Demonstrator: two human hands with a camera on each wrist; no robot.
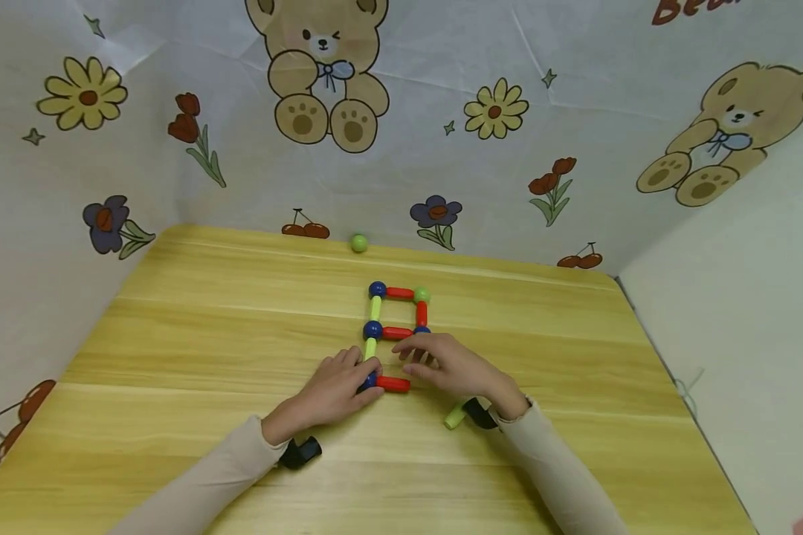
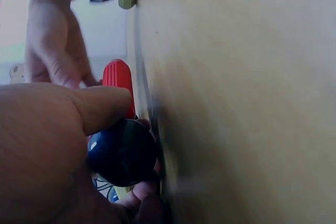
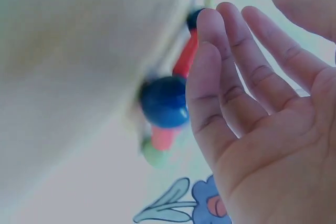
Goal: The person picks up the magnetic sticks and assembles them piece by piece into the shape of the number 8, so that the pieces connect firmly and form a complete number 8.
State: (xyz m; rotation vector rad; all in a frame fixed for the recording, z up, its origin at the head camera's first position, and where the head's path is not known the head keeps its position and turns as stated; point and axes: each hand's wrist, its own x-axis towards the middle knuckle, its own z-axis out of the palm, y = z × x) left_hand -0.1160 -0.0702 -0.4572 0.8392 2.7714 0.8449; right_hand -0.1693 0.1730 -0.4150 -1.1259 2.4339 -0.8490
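Note:
A flat figure of coloured sticks and balls lies on the table. At its near corner, my left hand holds a dark blue ball between thumb and fingers. From that ball a red stick points right, its far end free. A yellow-green stick runs up to the middle blue ball. Above is a square with two red sticks across, a red stick on the right and a green ball at one corner. My right hand hovers beside the right blue ball, fingers loosely bent, palm bare.
A loose yellow-green stick lies near the right wrist. Another green ball sits at the table's back edge, by the patterned cloth. The wooden table stretches out on both sides.

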